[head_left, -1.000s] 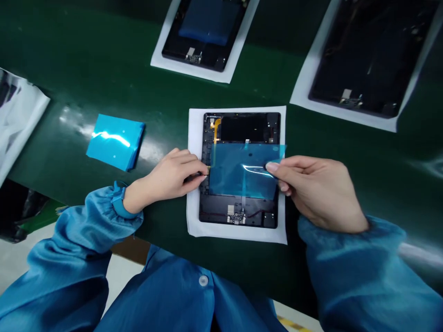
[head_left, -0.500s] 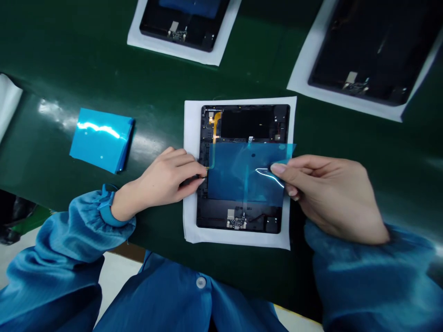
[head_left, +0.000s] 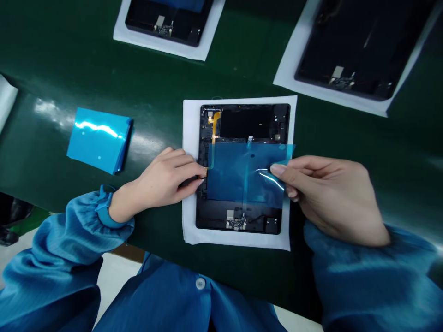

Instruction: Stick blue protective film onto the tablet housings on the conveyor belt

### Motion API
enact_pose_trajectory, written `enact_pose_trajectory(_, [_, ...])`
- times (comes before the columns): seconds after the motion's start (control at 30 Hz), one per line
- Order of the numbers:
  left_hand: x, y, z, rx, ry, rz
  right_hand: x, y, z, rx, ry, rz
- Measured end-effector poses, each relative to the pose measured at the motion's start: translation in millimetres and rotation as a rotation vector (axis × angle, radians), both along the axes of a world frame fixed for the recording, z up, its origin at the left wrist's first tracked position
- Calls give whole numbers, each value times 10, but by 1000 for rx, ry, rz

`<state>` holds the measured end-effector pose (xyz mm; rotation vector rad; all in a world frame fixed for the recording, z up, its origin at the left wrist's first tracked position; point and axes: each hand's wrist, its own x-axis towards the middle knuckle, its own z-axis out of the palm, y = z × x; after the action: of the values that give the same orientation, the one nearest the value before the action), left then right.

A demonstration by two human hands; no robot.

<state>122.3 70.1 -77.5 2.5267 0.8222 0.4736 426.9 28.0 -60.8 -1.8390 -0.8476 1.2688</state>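
An open black tablet body (head_left: 244,122) lies on a white sheet (head_left: 190,138) on the green belt. A translucent blue film (head_left: 238,173) is stretched over its middle. My right hand (head_left: 328,193) pinches the film's right edge between thumb and fingers. My left hand (head_left: 162,182) is closed in a pinch at the film's left edge, against the tablet's left side near an orange flex cable (head_left: 214,124).
A stack of blue films (head_left: 98,140) lies on the belt to the left. Two more tablet bodies on white sheets sit at the far side, one at the top left (head_left: 166,23) and one at the top right (head_left: 349,50). A white bag edge (head_left: 5,99) shows at the far left.
The view has shifted, so the belt's things sit lower left in frame. Both hands keep their hold on the film, which lies slightly lower over the tablet.
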Motion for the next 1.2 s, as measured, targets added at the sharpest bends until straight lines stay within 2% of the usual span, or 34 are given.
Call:
enact_pose_trajectory(0.77, [8, -3, -4, 62, -46, -13, -38, 19, 4, -22, 34, -63])
enact_pose_trajectory(1.2, [-8, -20, -20, 22, 0, 5, -69, 43, 25, -56, 47, -97])
